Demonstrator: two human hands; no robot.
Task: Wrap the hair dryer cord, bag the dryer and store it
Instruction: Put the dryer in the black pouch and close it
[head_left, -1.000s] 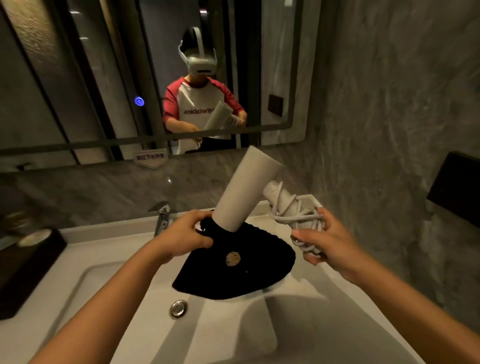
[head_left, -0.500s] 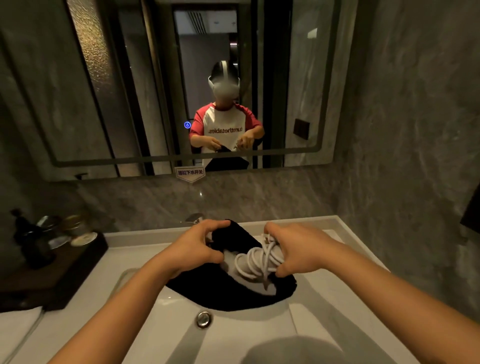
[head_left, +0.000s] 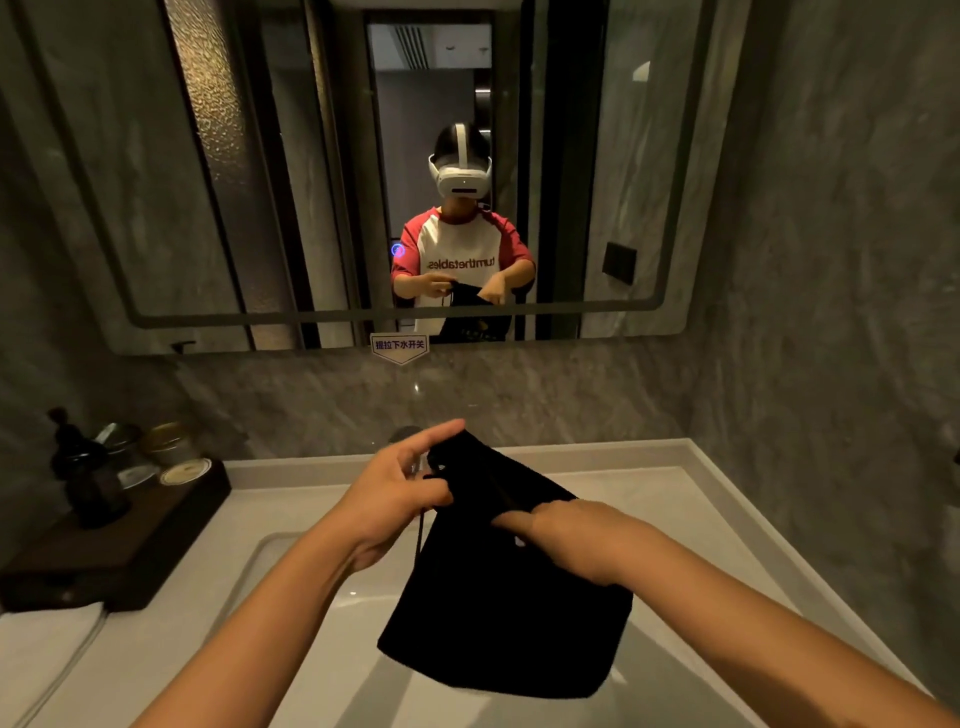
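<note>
A black drawstring bag (head_left: 498, 613) hangs above the white sink, its mouth at the top. My left hand (head_left: 400, 488) pinches the bag's rim and its thin drawstring at the upper left. My right hand (head_left: 550, 525) grips the rim on the right, its fingers tucked into the dark fabric. The hair dryer and its white cord are hidden inside the bag; only a tiny white speck shows by my right wrist.
The white sink basin (head_left: 311, 649) lies below the bag, with a faucet (head_left: 405, 434) behind my left hand. A dark wooden tray (head_left: 130, 540) with a bottle and jars stands at left. A folded white towel (head_left: 36, 654) lies lower left. A mirror (head_left: 311, 182) covers the wall.
The dryer and coiled white cord, visible before, have gone down into the bag. The bag now hangs upright from both hands instead of lying spread over the sink.
</note>
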